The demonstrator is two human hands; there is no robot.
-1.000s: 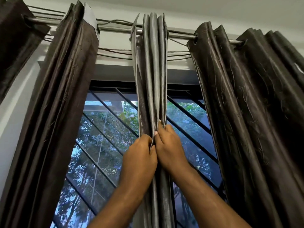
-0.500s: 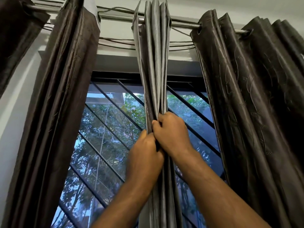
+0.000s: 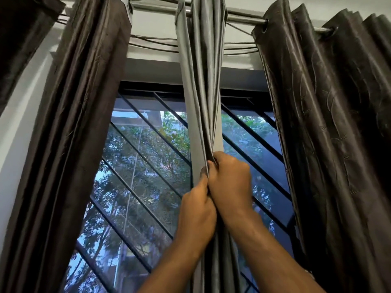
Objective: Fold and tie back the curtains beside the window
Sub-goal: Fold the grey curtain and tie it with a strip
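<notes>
Grey curtain [image 3: 201, 81], gathered in narrow pleats, hung from the rod [image 3: 242, 18], its long axis vertical. Well below the rod, the right hand [image 3: 230, 182] was curled tight round the pleats; the left hand [image 3: 196, 214], touching it from beneath, gripped the same bundle. Dark curtains [image 3: 328, 123] hung from the rod either side.

Curtains [image 3: 203, 81]: we read no text or label on them.
Window [image 3: 148, 166]: we find no sign or number.
Rod [image 3: 241, 17]: we see no brand.
</notes>
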